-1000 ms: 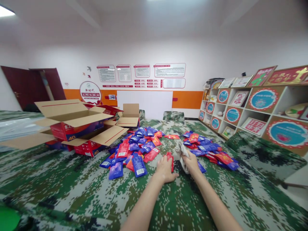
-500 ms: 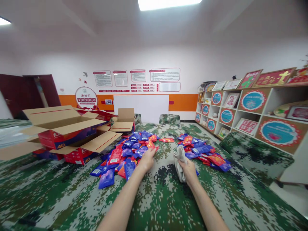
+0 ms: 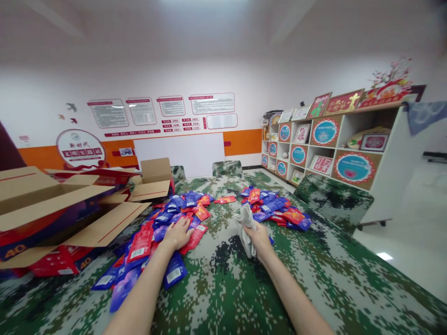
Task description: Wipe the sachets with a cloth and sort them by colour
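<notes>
My left hand (image 3: 179, 234) rests palm down on the left heap of blue and red packets (image 3: 174, 204), its fingers spread. Beside its fingertips lies a red packet (image 3: 195, 238), partly under the hand. Gripped in my right hand (image 3: 257, 238) is a crumpled pale grey cloth (image 3: 245, 228), held upright just above the table. Behind and to the right of that hand is a second heap of packets (image 3: 275, 207). One orange-red packet (image 3: 225, 199) lies alone between the two heaps.
Open cardboard boxes (image 3: 104, 223) are stacked at the left. A camouflage cloth (image 3: 223, 298) covers the table. Chairs with camouflage covers (image 3: 226, 168) stand at the far side and right. White shelves (image 3: 379, 163) with framed pictures are beyond, on the right.
My view has turned to the right. My left hand has gone from pinching a red packet at the heap's edge to lying flat on the heap. The right hand still holds the cloth.
</notes>
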The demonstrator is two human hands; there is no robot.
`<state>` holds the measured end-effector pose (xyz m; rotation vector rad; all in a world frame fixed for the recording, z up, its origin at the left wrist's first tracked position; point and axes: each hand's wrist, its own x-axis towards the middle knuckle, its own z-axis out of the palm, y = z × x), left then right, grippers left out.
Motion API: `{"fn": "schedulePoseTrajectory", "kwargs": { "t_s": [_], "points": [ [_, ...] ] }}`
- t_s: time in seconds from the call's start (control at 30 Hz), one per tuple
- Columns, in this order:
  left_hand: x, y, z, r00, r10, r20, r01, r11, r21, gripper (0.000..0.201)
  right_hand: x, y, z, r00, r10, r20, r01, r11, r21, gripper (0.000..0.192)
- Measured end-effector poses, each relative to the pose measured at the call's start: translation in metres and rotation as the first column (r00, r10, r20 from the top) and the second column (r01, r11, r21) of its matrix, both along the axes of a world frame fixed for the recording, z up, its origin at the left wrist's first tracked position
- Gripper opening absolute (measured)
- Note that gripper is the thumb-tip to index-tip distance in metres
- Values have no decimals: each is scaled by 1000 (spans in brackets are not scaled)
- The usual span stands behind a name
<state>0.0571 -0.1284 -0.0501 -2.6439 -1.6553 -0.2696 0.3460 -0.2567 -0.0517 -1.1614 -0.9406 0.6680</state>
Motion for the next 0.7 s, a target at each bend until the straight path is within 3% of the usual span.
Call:
{"fn": "schedulePoseTrajectory", "kwargs": {
  "t_s": [0.1, 0.2, 0.27, 0.33, 0.4, 0.53, 0.6, 0.7],
  "points": [
    [4, -5, 8, 1000, 3, 3, -3, 1000, 19, 47, 2, 2, -2, 989, 70, -133, -66, 997, 35, 38],
    [31, -22, 18, 1000, -7, 24, 5, 997, 78, 50, 6, 4, 2, 973, 72, -221, -57, 995, 76, 34],
    [65, -41, 18, 997, -67, 43, 63, 994, 86, 58, 10, 6, 10, 961, 58, -270, -32, 994, 101, 32],
    [109, -62, 14, 961, -250, 120, 244, 968, 66, 63, 16, 8, 19, 953, 48, -300, -10, 992, 127, 32],
    [155, -82, 7, 887, -415, 201, 412, 909, 59, 61, 24, 12, 28, 949, 37, -312, 10, 989, 147, 32],
    [219, -107, -6, 765, -579, 283, 586, 808, 70, 54, 41, 19, 39, 948, -6, -317, 56, 987, 150, 31],
    [231, -111, -10, 746, -608, 270, 619, 784, 56, 51, 48, 22, 40, 950, -27, -312, 75, 987, 144, 33],
    [226, -111, -11, 741, -628, 237, 640, 767, 32, 52, 57, 24, 37, 948, -51, -316, 92, 989, 117, 37]
  ]
}}
